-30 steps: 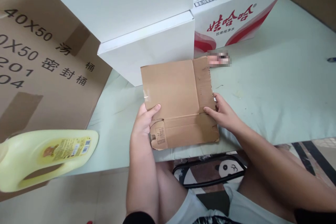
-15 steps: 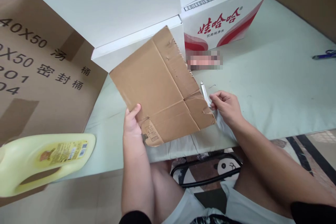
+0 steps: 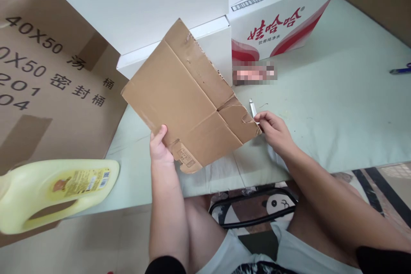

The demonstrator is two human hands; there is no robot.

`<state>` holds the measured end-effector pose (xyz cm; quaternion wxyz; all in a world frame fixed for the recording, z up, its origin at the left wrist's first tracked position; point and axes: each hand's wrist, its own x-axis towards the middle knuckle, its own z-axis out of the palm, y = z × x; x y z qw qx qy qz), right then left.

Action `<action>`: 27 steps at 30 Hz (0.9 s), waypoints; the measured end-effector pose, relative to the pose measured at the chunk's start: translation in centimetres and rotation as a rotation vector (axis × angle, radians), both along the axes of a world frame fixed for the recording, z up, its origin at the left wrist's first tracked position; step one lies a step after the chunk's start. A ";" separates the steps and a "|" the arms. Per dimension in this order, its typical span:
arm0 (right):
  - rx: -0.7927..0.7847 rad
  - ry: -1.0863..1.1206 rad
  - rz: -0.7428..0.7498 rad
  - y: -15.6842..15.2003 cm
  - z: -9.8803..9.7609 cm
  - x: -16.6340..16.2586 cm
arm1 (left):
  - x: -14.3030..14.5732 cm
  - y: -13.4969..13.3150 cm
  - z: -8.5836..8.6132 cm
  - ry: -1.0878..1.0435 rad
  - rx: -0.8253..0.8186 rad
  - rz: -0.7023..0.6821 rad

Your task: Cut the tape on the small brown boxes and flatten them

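Observation:
A flattened brown cardboard box point(image 3: 180, 94) is held up at a tilt above the table, with creases, a ragged right edge and a small printed stamp at its lower end. My left hand point(image 3: 160, 145) grips its lower left edge, thumb on top and the other fingers hidden beneath. At the right corner of the cardboard, my right hand point(image 3: 272, 130) is closed, fingertips pinching that corner. Just beyond these fingertips a slim silver metal tool point(image 3: 252, 106) lies on the table, partly covered; its kind is unclear.
A pale green cloth covers the table point(image 3: 334, 107). White boxes point(image 3: 173, 4) and a white-and-red carton point(image 3: 282, 30) stand behind. To the left are a large brown carton point(image 3: 64, 107) and a yellow bottle point(image 3: 61, 192). A blue-handled item point(image 3: 401, 70) lies far right.
The cardboard has swung left and up a little, its right corner rising to my right hand. My right fingers have come onto that corner. The view has shifted slightly.

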<state>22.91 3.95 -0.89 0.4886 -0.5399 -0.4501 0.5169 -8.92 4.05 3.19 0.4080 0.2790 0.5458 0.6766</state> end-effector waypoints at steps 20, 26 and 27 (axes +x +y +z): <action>0.078 0.184 0.428 -0.4 -1.0 -0.5 | 3.3 1.1 -0.3 0.006 0.111 0.029; 0.053 0.224 0.369 -0.5 -0.8 -0.8 | 4.6 1.0 0.1 0.000 0.077 0.030; 0.041 0.224 0.346 -0.5 -0.9 -0.8 | 4.8 0.9 0.1 0.003 0.070 0.023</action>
